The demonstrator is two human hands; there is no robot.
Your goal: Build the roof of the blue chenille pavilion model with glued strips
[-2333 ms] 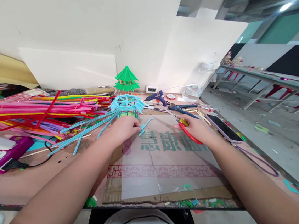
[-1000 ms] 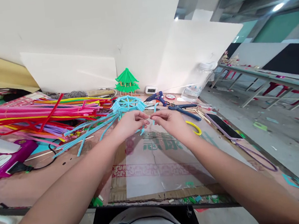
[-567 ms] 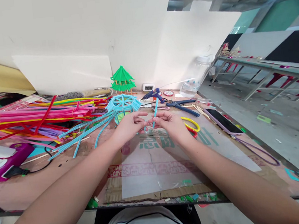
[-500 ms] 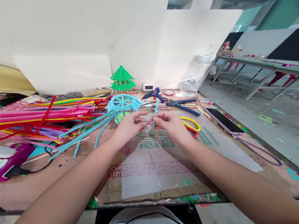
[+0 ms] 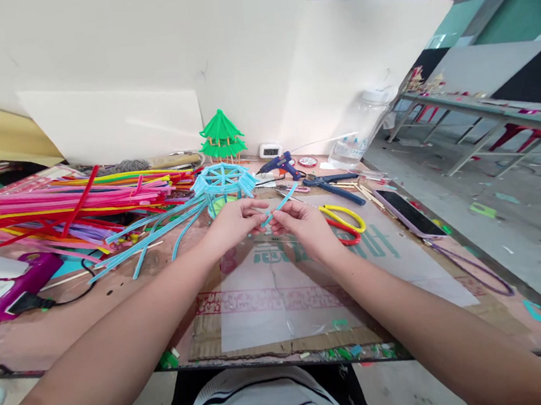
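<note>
Just one blue strip [image 5: 287, 197] between two hands [image 5: 307, 223].

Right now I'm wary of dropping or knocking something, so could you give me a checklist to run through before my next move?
1. Blue strip pinched in the right hand's fingers: ok; the strip slants up from the right hand.
2. Left hand gripping the strip's lower end: cannot tell; the fingers meet there.
3. Blue frame upright: ok; it stands just beyond the left hand.
4. Plastic sheet free of tools: not ok; the scissors' red and yellow handles lie over it beside the right hand.
5. Glue gun apart from the hands: ok; it lies behind them.
6. Glue gun cold: cannot tell.
</note>
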